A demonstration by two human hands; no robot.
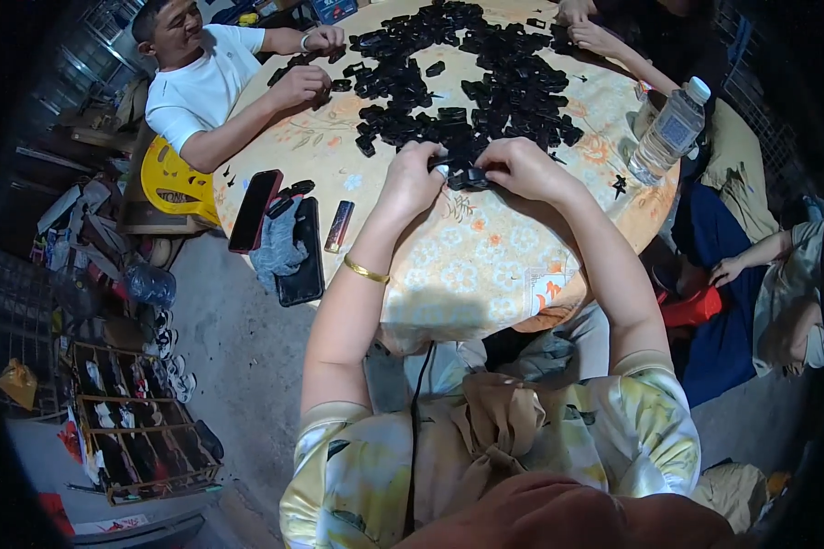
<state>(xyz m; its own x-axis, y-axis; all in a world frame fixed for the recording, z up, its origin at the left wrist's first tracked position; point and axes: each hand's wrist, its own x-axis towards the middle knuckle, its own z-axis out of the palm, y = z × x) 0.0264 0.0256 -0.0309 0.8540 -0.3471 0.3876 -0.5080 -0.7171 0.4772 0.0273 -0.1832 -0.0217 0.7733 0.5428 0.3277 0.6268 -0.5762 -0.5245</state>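
My left hand (416, 179) and my right hand (525, 168) meet over the near edge of a large heap of small black plastic parts (522, 105). Between them sits a black plastic part (468, 177), with the thumb and fingers of my right hand closed on its right side. The fingers of my left hand are curled at the heap's edge, closed on a small black part that they mostly cover. What these parts are exactly is too small to make out.
The round table (467, 274) has a flowered cover. At left lie a phone (255, 210), a grey cloth (280, 245), a black case (305, 265) and a lighter (340, 226). A water bottle (670, 133) stands at right. Two people work across the table; another person's hand shows at right.
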